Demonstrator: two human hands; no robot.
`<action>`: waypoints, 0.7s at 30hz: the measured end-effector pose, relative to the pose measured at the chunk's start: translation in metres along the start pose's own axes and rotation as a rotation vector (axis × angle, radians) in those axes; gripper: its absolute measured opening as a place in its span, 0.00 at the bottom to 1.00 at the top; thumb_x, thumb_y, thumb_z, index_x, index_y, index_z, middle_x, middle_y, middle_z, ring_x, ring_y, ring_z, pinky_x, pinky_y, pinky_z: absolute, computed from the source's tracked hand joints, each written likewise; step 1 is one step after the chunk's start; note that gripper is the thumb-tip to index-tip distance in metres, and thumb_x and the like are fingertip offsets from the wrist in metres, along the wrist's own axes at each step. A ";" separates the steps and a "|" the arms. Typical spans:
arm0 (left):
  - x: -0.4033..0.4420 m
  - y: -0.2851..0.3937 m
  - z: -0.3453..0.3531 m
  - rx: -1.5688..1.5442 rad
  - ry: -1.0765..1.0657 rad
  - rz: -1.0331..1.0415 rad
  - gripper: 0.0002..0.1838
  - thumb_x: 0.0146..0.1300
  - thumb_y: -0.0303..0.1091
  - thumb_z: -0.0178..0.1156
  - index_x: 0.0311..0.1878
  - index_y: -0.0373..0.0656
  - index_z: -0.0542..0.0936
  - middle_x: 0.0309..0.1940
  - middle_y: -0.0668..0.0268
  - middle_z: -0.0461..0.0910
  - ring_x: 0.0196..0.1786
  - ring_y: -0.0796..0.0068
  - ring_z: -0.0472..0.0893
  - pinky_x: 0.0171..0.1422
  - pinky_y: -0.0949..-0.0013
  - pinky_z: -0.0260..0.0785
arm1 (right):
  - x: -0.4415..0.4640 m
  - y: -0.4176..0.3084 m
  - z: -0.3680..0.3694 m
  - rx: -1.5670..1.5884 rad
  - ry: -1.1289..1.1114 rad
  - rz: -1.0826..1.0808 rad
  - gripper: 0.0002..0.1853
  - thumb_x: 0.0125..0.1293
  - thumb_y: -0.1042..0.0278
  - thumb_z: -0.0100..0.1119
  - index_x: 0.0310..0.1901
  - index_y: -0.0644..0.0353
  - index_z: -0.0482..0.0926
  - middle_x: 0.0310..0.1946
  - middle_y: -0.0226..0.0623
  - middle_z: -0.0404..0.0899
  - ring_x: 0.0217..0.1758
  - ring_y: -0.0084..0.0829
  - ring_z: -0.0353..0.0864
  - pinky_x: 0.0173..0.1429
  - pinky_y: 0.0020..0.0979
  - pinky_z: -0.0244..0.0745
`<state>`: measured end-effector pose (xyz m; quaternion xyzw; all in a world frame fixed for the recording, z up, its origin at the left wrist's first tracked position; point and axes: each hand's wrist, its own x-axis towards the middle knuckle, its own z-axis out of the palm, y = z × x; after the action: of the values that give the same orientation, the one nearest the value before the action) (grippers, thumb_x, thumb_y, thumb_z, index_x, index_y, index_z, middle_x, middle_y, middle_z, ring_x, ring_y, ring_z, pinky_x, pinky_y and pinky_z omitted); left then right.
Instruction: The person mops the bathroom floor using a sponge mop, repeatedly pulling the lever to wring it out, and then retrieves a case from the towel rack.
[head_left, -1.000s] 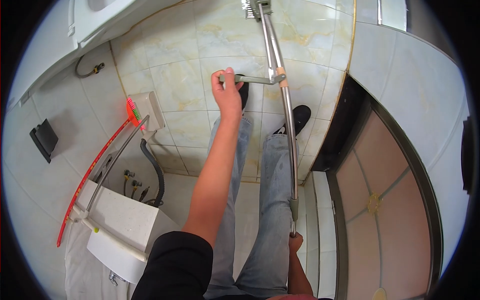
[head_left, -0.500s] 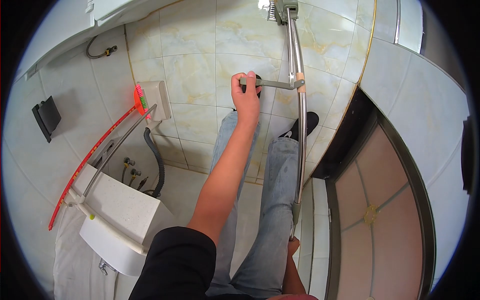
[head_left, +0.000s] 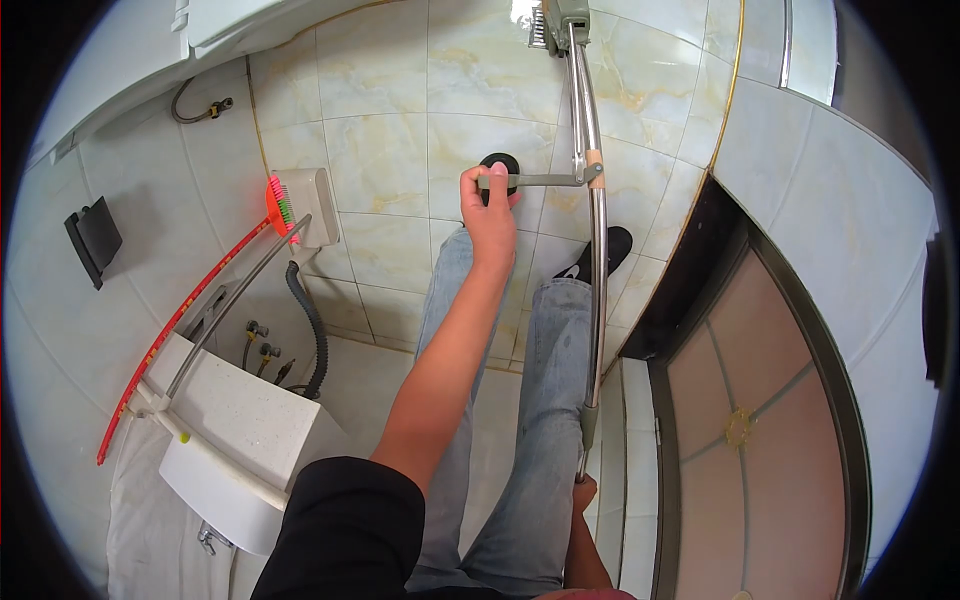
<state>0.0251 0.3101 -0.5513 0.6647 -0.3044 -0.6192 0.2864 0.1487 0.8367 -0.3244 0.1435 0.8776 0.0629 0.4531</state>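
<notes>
My left hand is closed around the free end of a flat grey-green lever, above the floor near my left shoe. The lever meets a long metal pole at a joint by a tan band. Low at the right of my legs, my right hand is wrapped round the pole's lower end, below a grey-green sleeve. At its far end, the pole joins a grey-green head with a comb-like edge, partly cut off by the frame's top.
At the left are a white cabinet, a grey corrugated hose, a red-handled brush and a beige bin. A dark-framed door stands at the right. Marbled tiles cover the floor.
The view has shifted, so the hands, pole and lever appear farther right and slightly lower than a second ago. Both hands keep their grips.
</notes>
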 end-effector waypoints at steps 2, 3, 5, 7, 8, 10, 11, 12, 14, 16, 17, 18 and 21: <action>-0.004 -0.001 -0.001 0.000 0.002 0.001 0.10 0.74 0.43 0.59 0.44 0.48 0.72 0.38 0.73 0.71 0.40 0.83 0.72 0.43 0.70 0.80 | -0.001 -0.005 -0.002 0.031 -0.007 0.003 0.14 0.54 0.67 0.62 0.19 0.69 0.73 0.15 0.55 0.71 0.16 0.42 0.64 0.26 0.45 0.65; -0.007 -0.002 -0.002 0.001 0.002 0.000 0.10 0.74 0.43 0.59 0.44 0.48 0.72 0.39 0.73 0.71 0.41 0.83 0.72 0.43 0.69 0.80 | -0.002 -0.007 -0.004 0.031 -0.005 0.004 0.14 0.54 0.67 0.62 0.19 0.69 0.73 0.15 0.55 0.71 0.16 0.42 0.64 0.26 0.45 0.65; -0.015 -0.005 -0.004 0.005 0.005 -0.013 0.11 0.74 0.43 0.59 0.43 0.48 0.71 0.39 0.73 0.71 0.41 0.83 0.72 0.43 0.69 0.80 | -0.002 -0.011 -0.005 -0.023 0.020 -0.017 0.14 0.54 0.67 0.61 0.19 0.69 0.73 0.15 0.55 0.71 0.16 0.44 0.64 0.26 0.45 0.65; -0.023 -0.008 -0.007 0.011 0.011 -0.025 0.11 0.74 0.43 0.58 0.43 0.48 0.71 0.40 0.73 0.72 0.41 0.83 0.72 0.44 0.69 0.80 | -0.002 -0.013 -0.005 -0.017 0.014 -0.009 0.14 0.54 0.67 0.61 0.19 0.69 0.73 0.15 0.55 0.71 0.16 0.45 0.64 0.26 0.45 0.65; -0.028 -0.010 -0.008 0.018 0.022 -0.029 0.10 0.74 0.43 0.58 0.43 0.48 0.71 0.40 0.73 0.71 0.42 0.83 0.72 0.44 0.68 0.80 | -0.002 -0.011 -0.004 -0.012 0.008 -0.001 0.14 0.54 0.67 0.61 0.19 0.69 0.73 0.15 0.56 0.71 0.16 0.46 0.63 0.27 0.45 0.65; -0.036 -0.015 -0.010 0.027 0.029 -0.032 0.10 0.74 0.43 0.58 0.43 0.48 0.71 0.40 0.73 0.71 0.42 0.83 0.72 0.44 0.68 0.80 | 0.000 -0.006 -0.004 -0.006 -0.003 -0.012 0.14 0.54 0.67 0.61 0.19 0.69 0.72 0.15 0.56 0.70 0.16 0.47 0.63 0.27 0.45 0.65; -0.039 -0.017 -0.012 0.028 0.025 -0.030 0.10 0.74 0.43 0.57 0.44 0.48 0.71 0.41 0.73 0.71 0.43 0.83 0.72 0.44 0.68 0.80 | -0.001 -0.006 -0.004 -0.001 -0.013 -0.023 0.14 0.54 0.67 0.61 0.19 0.69 0.72 0.15 0.56 0.70 0.16 0.47 0.62 0.27 0.45 0.65; -0.043 -0.018 -0.013 0.029 0.021 -0.028 0.10 0.75 0.43 0.57 0.44 0.48 0.71 0.41 0.73 0.70 0.43 0.83 0.71 0.45 0.68 0.80 | -0.001 -0.007 -0.004 0.001 -0.014 -0.024 0.14 0.54 0.67 0.61 0.19 0.69 0.72 0.15 0.56 0.70 0.16 0.47 0.62 0.27 0.45 0.65; -0.056 -0.023 -0.012 0.032 0.035 -0.015 0.10 0.74 0.41 0.58 0.46 0.47 0.72 0.43 0.72 0.70 0.45 0.82 0.71 0.45 0.68 0.79 | -0.003 -0.008 -0.004 0.012 0.009 -0.023 0.14 0.54 0.68 0.61 0.19 0.69 0.72 0.15 0.55 0.70 0.16 0.48 0.63 0.27 0.45 0.65; -0.064 -0.026 -0.011 0.033 0.049 -0.007 0.10 0.74 0.40 0.59 0.47 0.46 0.72 0.45 0.71 0.70 0.47 0.80 0.71 0.46 0.69 0.78 | -0.003 -0.008 -0.003 0.018 -0.001 -0.019 0.14 0.54 0.68 0.62 0.19 0.69 0.72 0.15 0.56 0.70 0.16 0.50 0.64 0.27 0.45 0.66; -0.068 -0.025 -0.008 0.032 0.055 0.010 0.10 0.74 0.39 0.58 0.48 0.45 0.72 0.45 0.70 0.70 0.48 0.80 0.72 0.46 0.69 0.77 | -0.004 -0.007 -0.004 0.023 -0.011 -0.013 0.15 0.54 0.68 0.62 0.19 0.68 0.71 0.15 0.56 0.70 0.16 0.52 0.66 0.27 0.46 0.66; -0.070 -0.022 -0.006 0.030 0.060 0.029 0.09 0.74 0.39 0.58 0.48 0.45 0.72 0.45 0.70 0.70 0.48 0.80 0.72 0.45 0.70 0.77 | -0.004 -0.007 -0.005 0.024 -0.007 -0.013 0.15 0.54 0.68 0.62 0.19 0.68 0.71 0.15 0.56 0.70 0.16 0.52 0.66 0.27 0.46 0.66; -0.065 -0.023 -0.009 0.080 0.029 0.026 0.10 0.74 0.39 0.58 0.48 0.45 0.71 0.45 0.70 0.70 0.47 0.80 0.71 0.46 0.71 0.77 | -0.003 -0.003 -0.007 -0.007 0.012 -0.072 0.14 0.54 0.68 0.61 0.18 0.69 0.72 0.16 0.57 0.71 0.19 0.57 0.71 0.28 0.47 0.67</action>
<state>0.0318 0.3741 -0.5262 0.6806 -0.3332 -0.5930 0.2723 0.1440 0.8327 -0.3194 0.1098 0.8848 0.0507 0.4501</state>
